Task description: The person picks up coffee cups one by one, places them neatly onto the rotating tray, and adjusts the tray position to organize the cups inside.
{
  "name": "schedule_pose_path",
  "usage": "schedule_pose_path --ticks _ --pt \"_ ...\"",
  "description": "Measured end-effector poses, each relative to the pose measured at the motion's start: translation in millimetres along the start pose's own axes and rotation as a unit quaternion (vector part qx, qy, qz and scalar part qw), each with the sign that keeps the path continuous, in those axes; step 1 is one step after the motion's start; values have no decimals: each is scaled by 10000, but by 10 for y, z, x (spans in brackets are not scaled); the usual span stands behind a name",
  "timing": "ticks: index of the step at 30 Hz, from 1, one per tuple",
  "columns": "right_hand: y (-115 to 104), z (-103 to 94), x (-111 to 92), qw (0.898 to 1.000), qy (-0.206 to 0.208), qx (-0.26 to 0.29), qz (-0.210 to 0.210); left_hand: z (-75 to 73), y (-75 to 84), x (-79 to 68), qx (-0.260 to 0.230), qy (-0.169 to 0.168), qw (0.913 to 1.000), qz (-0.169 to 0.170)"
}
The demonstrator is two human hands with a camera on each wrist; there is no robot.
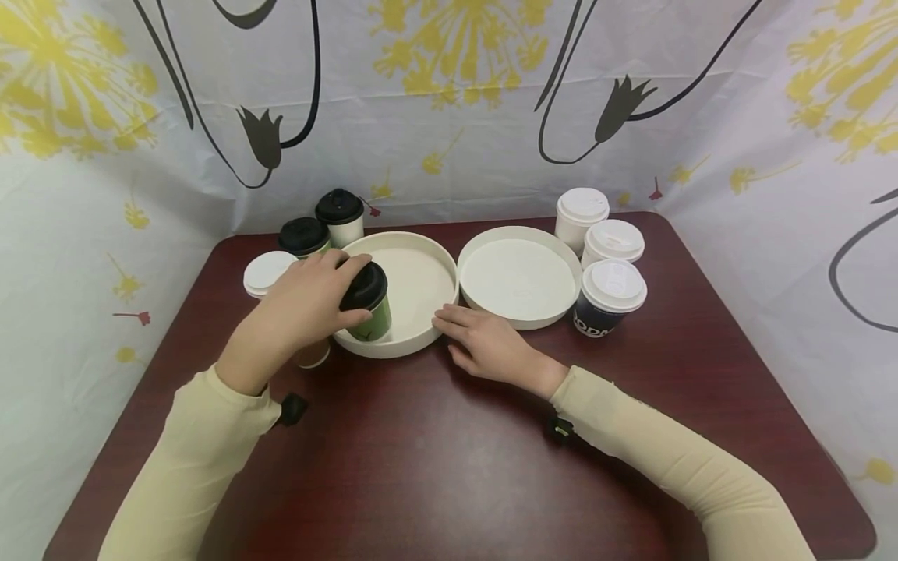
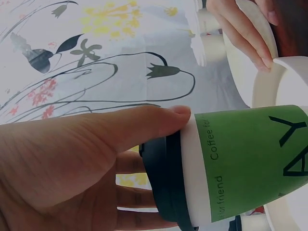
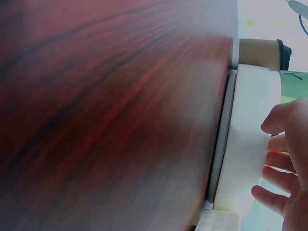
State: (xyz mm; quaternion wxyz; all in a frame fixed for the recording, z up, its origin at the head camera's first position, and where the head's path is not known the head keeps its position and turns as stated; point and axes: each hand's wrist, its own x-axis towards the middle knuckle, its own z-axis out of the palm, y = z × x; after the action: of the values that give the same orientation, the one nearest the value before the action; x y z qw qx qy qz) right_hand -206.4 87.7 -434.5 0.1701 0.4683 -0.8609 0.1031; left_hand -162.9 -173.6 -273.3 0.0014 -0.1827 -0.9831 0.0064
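My left hand (image 1: 298, 300) grips a green paper coffee cup (image 1: 373, 321) by its black lid, from above. In the left wrist view the thumb lies along the upper side of the lid (image 2: 166, 180), with the other fingers on its far side. The cup is upright, inside the near left part of the left round tray (image 1: 421, 269); whether its base touches the tray floor I cannot tell. My right hand (image 1: 487, 343) rests on that tray's near right rim, fingers extended over the edge and thumb outside. It holds no cup.
A second round tray (image 1: 519, 280) stands beside the first. Left of them are cups with black lids (image 1: 340, 210) and a white-lidded cup (image 1: 270, 273), partly hidden by my hand. On the right, three white-lidded cups (image 1: 609, 300) stand in a row. A patterned cloth (image 1: 449, 156) hangs behind.
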Motion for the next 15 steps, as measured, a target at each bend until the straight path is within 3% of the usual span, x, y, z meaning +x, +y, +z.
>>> schedule_pose_path --ticks 15 --pt "4 28 -5 10000 1 -53 46 111 -83 182 -54 -243 9995 177"
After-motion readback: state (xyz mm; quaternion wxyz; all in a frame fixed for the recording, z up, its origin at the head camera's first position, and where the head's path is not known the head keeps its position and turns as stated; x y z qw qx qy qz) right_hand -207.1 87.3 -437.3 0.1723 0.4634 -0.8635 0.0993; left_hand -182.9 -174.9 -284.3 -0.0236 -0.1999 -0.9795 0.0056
